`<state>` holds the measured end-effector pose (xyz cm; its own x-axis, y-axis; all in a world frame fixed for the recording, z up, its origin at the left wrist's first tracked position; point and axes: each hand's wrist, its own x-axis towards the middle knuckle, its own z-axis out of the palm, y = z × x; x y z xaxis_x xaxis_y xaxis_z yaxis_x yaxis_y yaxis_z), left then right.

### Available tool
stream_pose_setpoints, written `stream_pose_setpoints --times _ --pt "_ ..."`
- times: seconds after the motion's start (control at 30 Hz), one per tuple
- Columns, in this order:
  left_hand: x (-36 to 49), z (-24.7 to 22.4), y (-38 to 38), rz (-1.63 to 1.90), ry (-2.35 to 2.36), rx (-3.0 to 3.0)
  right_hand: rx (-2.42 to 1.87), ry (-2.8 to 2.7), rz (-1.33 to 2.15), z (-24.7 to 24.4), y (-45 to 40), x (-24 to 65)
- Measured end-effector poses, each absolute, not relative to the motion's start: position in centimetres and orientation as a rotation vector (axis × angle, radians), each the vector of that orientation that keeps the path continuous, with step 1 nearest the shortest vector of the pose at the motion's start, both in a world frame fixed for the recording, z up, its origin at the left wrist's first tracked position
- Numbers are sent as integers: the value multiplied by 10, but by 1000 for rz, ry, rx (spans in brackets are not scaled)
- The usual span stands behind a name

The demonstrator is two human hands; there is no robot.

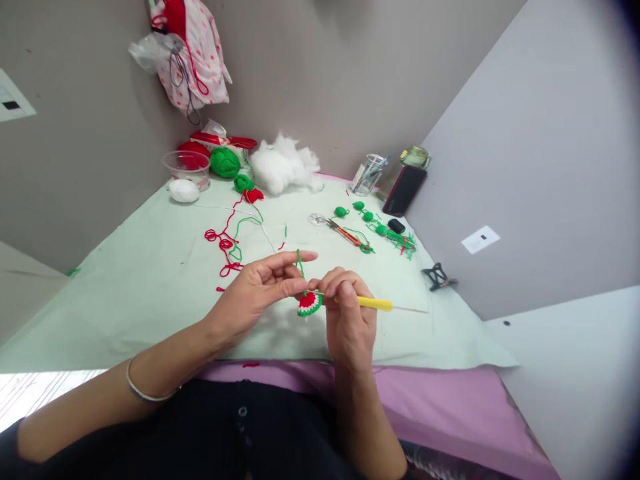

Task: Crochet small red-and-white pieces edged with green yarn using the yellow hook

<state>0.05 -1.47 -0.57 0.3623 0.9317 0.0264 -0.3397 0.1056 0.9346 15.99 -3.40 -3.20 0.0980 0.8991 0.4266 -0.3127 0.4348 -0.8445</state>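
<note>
As we look down from head height, the right hand [353,300] grips a yellow hook [375,304] tightly, thin metal reaching to the left fingertips! And the left hand [267,280] pinches the top of a little red, white and green patch [310,305], right there between both hands, green yarn [300,263] looped over its raised forefinger. Beyond, scissors [345,231] lie near green balls [368,217]; farther back, a pen cup [373,177] wears a white label [358,179], too small to read.
</note>
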Motion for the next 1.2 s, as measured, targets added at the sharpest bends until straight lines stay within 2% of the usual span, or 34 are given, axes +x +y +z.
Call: stream_pose_setpoints --times 0.37,0.57,0.83,1.2 --pt "12 1 -20 1030 616 823 -685 -1214 567 -34 -44 154" --pt "13 0 -20 985 592 847 -634 -1224 675 -36 -37 158" --pt "16 -2 -20 1033 632 870 -755 -1254 623 -41 -31 157" --pt "12 3 -18 1100 680 858 -659 -1234 902 -41 -38 167"
